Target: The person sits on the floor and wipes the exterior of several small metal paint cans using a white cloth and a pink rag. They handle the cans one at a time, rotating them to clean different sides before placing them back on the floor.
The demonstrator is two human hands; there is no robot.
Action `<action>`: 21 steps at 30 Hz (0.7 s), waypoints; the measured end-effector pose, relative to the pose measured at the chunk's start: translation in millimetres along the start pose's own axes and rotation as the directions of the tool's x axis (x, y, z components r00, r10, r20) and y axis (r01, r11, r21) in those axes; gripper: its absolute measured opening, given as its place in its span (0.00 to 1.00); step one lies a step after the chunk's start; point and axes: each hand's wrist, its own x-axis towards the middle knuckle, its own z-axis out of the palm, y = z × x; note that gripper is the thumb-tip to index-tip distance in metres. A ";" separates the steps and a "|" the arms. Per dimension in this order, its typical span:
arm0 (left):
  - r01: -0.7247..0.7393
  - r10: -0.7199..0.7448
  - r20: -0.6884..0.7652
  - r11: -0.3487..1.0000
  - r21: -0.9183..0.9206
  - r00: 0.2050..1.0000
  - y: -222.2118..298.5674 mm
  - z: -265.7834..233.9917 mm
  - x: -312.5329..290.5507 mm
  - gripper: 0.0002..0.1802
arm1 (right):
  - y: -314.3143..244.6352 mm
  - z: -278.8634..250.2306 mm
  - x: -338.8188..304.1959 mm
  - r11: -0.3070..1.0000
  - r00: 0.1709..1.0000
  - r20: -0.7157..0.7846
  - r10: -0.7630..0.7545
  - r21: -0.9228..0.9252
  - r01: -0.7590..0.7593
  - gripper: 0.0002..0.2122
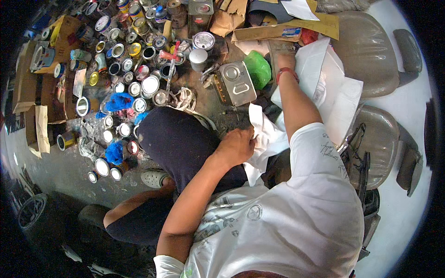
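Observation:
My left hand (235, 146) is closed in front of my dark-trousered knee, gripping the edge of a crumpled white cloth (265, 134). The cloth hangs in folds to the right of my fist. My right arm stretches forward, with a red band at the wrist. The right hand (285, 61) reaches down into a brown cardboard box (282, 46), beside large white sheets (331, 78); its fingers are hidden there. Left of that hand lie a crumpled green plastic bag (257, 69) and a rectangular metal can (235, 85) with a handle on top.
Many round paint cans (150, 85), some opened, crowd the floor at the left and far side. Blue crumpled plastic (118, 102) lies among them. A cardboard carton (25, 78) stands at the far left. Brown plastic chairs (364, 51) line the right. A paint-smeared stick (172, 67) stands among the cans.

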 end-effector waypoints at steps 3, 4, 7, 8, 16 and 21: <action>0.001 -0.001 0.001 1.000 0.009 1.000 -5.2 2.6 -1.9 0.13 | 48.3 -8.5 -5.4 0.991 0.958 0.264 0.114 -0.094 -0.092 0.14; -0.003 0.003 -0.005 1.000 0.019 1.000 -6.4 4.2 -1.4 0.13 | 56.9 -12.1 -9.0 0.994 0.969 0.219 0.110 -0.008 -0.111 0.16; -0.003 0.003 -0.002 1.000 -0.003 1.000 1.4 0.9 0.9 0.13 | 72.4 -9.5 -11.5 0.974 0.981 0.159 0.115 0.174 -0.143 0.22; -0.009 0.009 0.016 1.000 -0.011 1.000 3.5 3.7 1.8 0.13 | 68.8 -7.0 -2.0 0.971 0.976 0.181 0.118 0.183 -0.152 0.22; 0.027 -0.027 0.005 0.999 0.024 1.000 1.2 3.9 9.2 0.13 | 27.3 11.2 49.7 0.720 0.796 0.273 0.541 0.339 -0.606 0.21; -0.018 0.017 -0.131 1.000 -0.004 0.991 2.4 4.7 13.8 0.10 | 63.4 25.4 68.7 0.792 0.796 0.368 0.480 0.207 -0.574 0.22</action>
